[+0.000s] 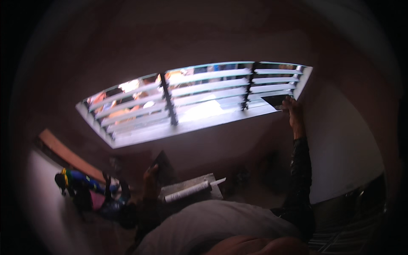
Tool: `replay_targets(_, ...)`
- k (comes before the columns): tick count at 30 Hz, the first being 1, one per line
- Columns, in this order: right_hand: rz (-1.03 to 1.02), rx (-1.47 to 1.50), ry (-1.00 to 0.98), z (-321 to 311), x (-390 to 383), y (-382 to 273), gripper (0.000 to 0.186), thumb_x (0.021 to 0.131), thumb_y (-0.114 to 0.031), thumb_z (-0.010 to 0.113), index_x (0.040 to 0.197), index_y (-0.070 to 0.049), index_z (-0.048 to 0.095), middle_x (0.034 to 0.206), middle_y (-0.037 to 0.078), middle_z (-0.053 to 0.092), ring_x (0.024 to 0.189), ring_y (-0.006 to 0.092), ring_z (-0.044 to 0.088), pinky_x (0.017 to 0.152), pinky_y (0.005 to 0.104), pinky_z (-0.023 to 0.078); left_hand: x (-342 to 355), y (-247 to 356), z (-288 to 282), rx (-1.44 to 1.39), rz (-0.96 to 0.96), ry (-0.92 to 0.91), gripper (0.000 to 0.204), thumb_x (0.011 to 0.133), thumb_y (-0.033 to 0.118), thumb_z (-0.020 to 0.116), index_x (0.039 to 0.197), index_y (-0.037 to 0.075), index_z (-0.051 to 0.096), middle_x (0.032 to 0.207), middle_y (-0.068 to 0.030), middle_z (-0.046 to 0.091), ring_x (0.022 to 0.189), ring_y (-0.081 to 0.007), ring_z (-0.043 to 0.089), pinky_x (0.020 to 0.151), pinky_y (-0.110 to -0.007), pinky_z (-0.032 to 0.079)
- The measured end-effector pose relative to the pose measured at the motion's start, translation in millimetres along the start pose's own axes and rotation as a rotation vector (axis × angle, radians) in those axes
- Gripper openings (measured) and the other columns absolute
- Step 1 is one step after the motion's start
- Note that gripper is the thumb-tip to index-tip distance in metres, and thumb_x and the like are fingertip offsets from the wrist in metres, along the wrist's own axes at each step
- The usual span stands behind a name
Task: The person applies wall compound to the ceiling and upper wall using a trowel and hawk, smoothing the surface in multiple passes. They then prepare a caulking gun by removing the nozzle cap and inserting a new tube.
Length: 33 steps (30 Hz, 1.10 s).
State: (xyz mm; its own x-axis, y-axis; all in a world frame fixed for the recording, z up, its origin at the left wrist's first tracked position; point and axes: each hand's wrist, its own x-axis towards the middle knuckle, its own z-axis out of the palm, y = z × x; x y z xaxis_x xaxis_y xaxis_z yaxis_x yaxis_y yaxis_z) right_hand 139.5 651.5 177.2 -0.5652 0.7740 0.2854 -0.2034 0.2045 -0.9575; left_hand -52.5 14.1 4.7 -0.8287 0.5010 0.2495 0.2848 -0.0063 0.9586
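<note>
Dark, flat and with sharp corners is the piece (272,100) at the right hand (294,114); it lies across the lower right corner of the window (208,92), over the end of the white sill (193,129). The right fingers grasp this piece by its right side and cover part of it; its surface looks almost black against the bright frame. Near the lower middle, the left hand (150,175) is beside a second dark plate (166,168), which has a pointed top; the shade there is deep, so I cannot tell whether the left fingers grasp it or only touch it. Just to the right of this plate, a white tube (187,191) with a thin pale nozzle (218,181) lies slanting upon a grey board (187,183). The pale shirt (221,221) of the wearer fills the lower edge, just below the board. Two dark upright bars (168,101) stand in the window and divide its whitish slats into three parts; behind them are blurred bright shapes. At the right, a dark wrinkled sleeve (301,165) rises in front of a pale wall (340,140). Lower left, another person (84,181) in blue, with yellow and green at the head, is near a long reddish-brown plank (68,151).
</note>
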Motion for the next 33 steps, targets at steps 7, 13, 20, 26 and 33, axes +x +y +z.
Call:
replay_targets(7, 0.156, -0.087, -0.564, 162.5, -142.7, 81.5, 0.051, 0.087, -0.014, 0.078, 0.130, 0.006, 0.060, 0.104, 0.010, 0.070, 0.084, 0.0126, 0.065, 0.077, 0.0262, 0.053, 27.6, 76.3, 23.4, -0.888, -0.339, 0.244, 0.024, 0.097, 0.015, 0.064, 0.117, 0.001, 0.065, 0.104, -0.0090, 0.072, 0.088, -0.0197, 0.072, 0.082, -0.034, 0.060)
replay_targets(13, -0.121, -0.398, -0.813, 256.5, -164.7, 19.6, 0.026, 0.095, -0.024, 0.073, 0.100, 0.001, 0.077, 0.084, 0.005, 0.074, 0.079, 0.0110, 0.067, 0.072, 0.0303, 0.052, 23.4, 98.5, 16.4, -0.921, -0.280, 0.251, 0.026, 0.097, 0.013, 0.063, 0.119, -0.001, 0.063, 0.107, -0.0110, 0.072, 0.096, -0.0212, 0.073, 0.088, -0.036, 0.060)
replay_targets(20, -0.205, -0.431, -0.637, 264.8, -145.2, 13.0, 0.013, 0.093, -0.014, 0.071, 0.098, -0.003, 0.075, 0.080, 0.004, 0.070, 0.065, 0.0193, 0.069, 0.059, 0.0321, 0.053, 9.3, 86.5, 5.2, -0.905, -0.265, 0.385, 0.028, 0.095, 0.010, 0.067, 0.120, 0.000, 0.062, 0.110, -0.0104, 0.072, 0.097, -0.0215, 0.073, 0.087, -0.036, 0.061)
replay_targets(26, 0.356, 0.236, -0.716, 264.3, -178.3, 2.9, 0.018, 0.089, -0.006, 0.074, 0.102, 0.004, 0.067, 0.086, 0.010, 0.072, 0.075, 0.0235, 0.075, 0.062, 0.0319, 0.061, 7.2, 92.1, 6.3, -0.907, -0.186, 0.379, 0.041, 0.096, 0.011, 0.067, 0.133, -0.002, 0.056, 0.125, -0.0117, 0.067, 0.114, -0.0233, 0.068, 0.099, -0.040, 0.057)
replay_targets(33, 0.219, 0.130, -1.037, 288.6, -241.3, 13.9, 0.014, 0.095, -0.013, 0.070, 0.091, 0.000, 0.069, 0.080, 0.011, 0.072, 0.071, 0.0189, 0.071, 0.067, 0.0312, 0.057, 20.8, 94.8, 23.9, -0.480, 0.043, 0.528, 0.034, 0.097, 0.013, 0.067, 0.127, -0.001, 0.060, 0.119, -0.0099, 0.069, 0.107, -0.0226, 0.069, 0.097, -0.039, 0.056)
